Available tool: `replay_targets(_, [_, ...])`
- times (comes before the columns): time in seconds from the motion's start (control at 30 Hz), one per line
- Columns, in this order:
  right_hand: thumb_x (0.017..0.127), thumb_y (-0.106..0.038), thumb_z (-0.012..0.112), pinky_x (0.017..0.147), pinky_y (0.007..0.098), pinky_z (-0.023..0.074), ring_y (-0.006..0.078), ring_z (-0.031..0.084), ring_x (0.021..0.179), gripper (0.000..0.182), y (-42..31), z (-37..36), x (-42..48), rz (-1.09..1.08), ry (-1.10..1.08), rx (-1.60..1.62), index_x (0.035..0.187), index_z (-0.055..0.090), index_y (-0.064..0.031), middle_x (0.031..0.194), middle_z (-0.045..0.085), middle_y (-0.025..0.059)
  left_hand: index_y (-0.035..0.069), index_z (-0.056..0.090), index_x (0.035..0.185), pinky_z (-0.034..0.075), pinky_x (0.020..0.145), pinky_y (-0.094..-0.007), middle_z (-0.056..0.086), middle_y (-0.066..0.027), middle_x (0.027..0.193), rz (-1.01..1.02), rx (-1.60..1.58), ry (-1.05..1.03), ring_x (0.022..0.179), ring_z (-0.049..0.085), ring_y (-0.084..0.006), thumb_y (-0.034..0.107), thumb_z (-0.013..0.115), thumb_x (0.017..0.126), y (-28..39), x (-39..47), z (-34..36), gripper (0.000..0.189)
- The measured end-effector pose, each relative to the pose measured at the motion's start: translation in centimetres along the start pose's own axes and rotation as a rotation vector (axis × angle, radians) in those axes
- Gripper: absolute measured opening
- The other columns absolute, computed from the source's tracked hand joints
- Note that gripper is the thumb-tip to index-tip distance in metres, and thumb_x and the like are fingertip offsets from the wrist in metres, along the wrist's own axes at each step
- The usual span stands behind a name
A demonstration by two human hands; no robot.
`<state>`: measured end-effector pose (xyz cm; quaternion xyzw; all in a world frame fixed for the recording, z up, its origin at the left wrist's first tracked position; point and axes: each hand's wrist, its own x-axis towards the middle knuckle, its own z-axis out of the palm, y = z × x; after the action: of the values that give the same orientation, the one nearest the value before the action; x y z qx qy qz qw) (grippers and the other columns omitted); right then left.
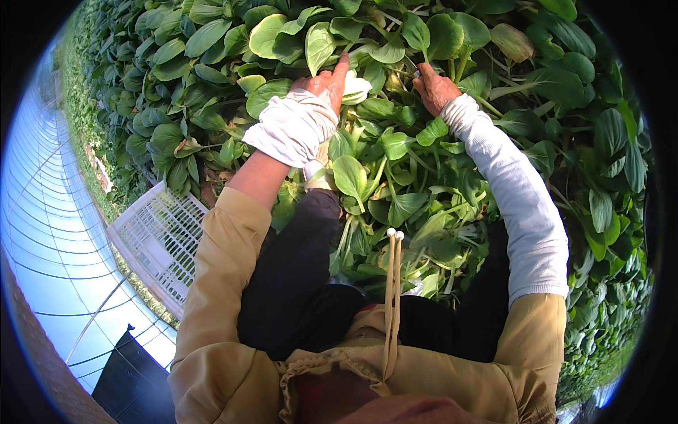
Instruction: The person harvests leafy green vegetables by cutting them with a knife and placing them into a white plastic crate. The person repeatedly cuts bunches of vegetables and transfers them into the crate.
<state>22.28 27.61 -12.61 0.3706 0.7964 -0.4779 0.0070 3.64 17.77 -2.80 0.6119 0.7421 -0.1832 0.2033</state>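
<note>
Leafy green plants with pale stalks, like bok choy, fill the bed in front of me. My left hand [326,85] reaches among them at the upper middle, index finger extended, beside a pale cut-looking stalk base [356,89]. Leaves hide part of its fingers and what they touch. My right hand [435,87] is curled around the handle of a thin metal blade [411,65], seemingly a knife, whose far part disappears among the leaves. Loose leaves [408,206] lie in a heap between my hands and my knees.
A white slatted plastic crate [159,238] stands at my left beside the bed. Dense standing greens [206,37] spread to the left and right. Beyond the crate curves the ribbed film wall of a greenhouse [47,212]. Two cords with white ends hang from my clothing.
</note>
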Motion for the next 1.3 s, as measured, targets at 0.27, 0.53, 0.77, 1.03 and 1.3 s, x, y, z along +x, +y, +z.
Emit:
replay_targets(0.27, [0.082, -0.019, 0.043, 0.062, 0.0449, 0.0405, 0.0418, 0.052, 0.07, 0.024, -0.9, 1.1, 0.6, -0.03, -0.018, 0.006, 0.092, 0.035, 0.0004, 0.069, 0.053, 0.0258, 0.008, 0.02, 0.126, 0.043, 0.077, -0.0329, 0.054, -0.0172, 0.1, 0.069, -0.078, 0.059, 0.091, 0.054, -0.029, 0.004, 0.058, 0.067, -1.7, 0.8, 1.7, 0.07])
replay_targets(0.53, [0.082, -0.024, 0.042, 0.063, 0.0448, 0.0414, 0.0402, 0.053, 0.071, 0.026, 0.5, 3.2, 2.9, 0.017, -0.056, -0.051, 0.092, 0.038, -0.0002, 0.073, 0.054, 0.025, 0.003, 0.045, 0.1, 0.043, 0.074, -0.0386, 0.052, -0.0217, 0.096, -0.058, -0.161, 0.013, 0.087, 0.052, -0.0343, 0.009, 0.045, 0.075, -1.0, 0.8, 2.2, 0.026])
replay_targets(0.77, [0.073, -0.028, 0.058, 0.073, 0.0364, 0.0429, 0.0333, 0.054, 0.082, 0.045, 1.0, 2.3, -0.9, -0.016, -0.018, 0.041, 0.104, 0.04, -0.0014, 0.088, 0.057, 0.0166, 0.012, 0.03, 0.125, 0.042, 0.082, -0.0284, 0.053, -0.0136, 0.106, 0.006, -0.41, -0.199, 0.096, 0.052, -0.0234, -0.005, 0.06, 0.057, -1.1, -1.0, -1.1, 0.076])
replay_targets(1.03, [0.065, -0.008, 0.068, 0.072, 0.0283, 0.0419, 0.0152, 0.052, 0.081, 0.052, -3.2, -12.2, -11.1, -0.346, -0.025, 0.908, 0.109, 0.043, -0.0014, 0.105, 0.051, 0.0087, -0.001, 0.025, 0.124, 0.045, 0.074, -0.0348, 0.052, -0.0204, 0.1, 0.776, -1.737, -0.742, 0.091, 0.054, -0.0244, 0.012, 0.067, 0.066, 2.2, -6.2, -5.5, 0.073])
replay_targets(1.3, [0.065, -0.018, 0.071, 0.048, 0.0178, 0.0377, 0.0041, 0.045, 0.053, 0.035, -4.2, -14.2, -13.1, -0.173, -0.073, 0.912, 0.089, 0.052, -0.0025, 0.067, 0.052, -0.0005, -0.005, 0.033, 0.117, 0.049, 0.063, -0.0318, 0.054, -0.0142, 0.095, 0.389, -1.927, -1.123, 0.072, 0.058, -0.0206, 0.006, 0.076, 0.046, 4.8, -5.6, -4.1, 0.084])
